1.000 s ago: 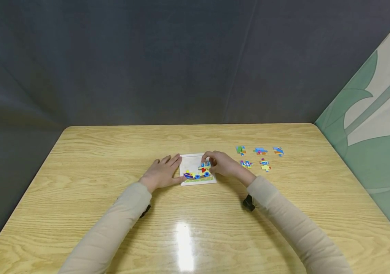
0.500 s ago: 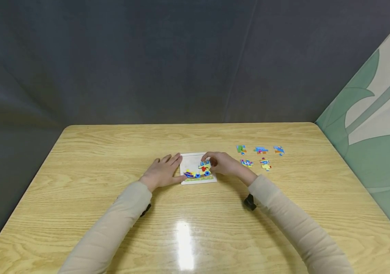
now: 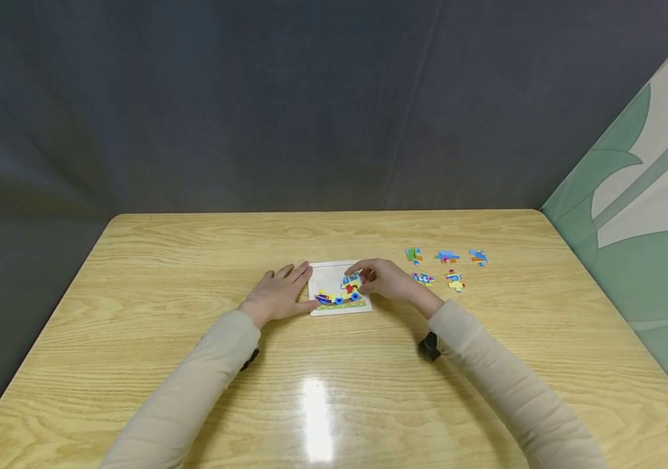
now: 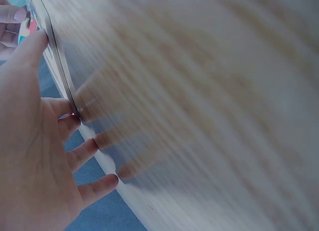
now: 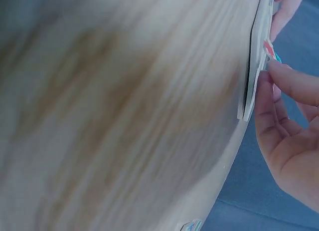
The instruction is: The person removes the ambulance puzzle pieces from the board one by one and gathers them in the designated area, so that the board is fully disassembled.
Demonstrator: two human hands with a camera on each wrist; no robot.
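Note:
A white puzzle board [image 3: 324, 275] lies on the table, its lower part filled with joined pieces showing a yellow and blue truck [image 3: 338, 298]. My left hand [image 3: 277, 298] rests at the board's left side with fingers spread, the thumb on its lower left part. At the board's right side, my right hand [image 3: 388, 281] pinches a puzzle piece [image 3: 350, 281] with the truck's cab on it, between thumb and fingers. The piece sits slightly tilted above the truck's rear. In the right wrist view a red part of this piece [image 5: 269, 49] shows beside the thumb tip.
Several loose puzzle pieces lie to the right of the board, among them a green one [image 3: 413, 255], a blue one [image 3: 478, 256] and a yellow one [image 3: 455, 281]. The wooden table [image 3: 193, 247] ends at a dark curtain [image 3: 251, 117] behind.
The cab piece has turned a little and shifted slightly up and right in my right hand's pinch. My left hand stays in place on the board.

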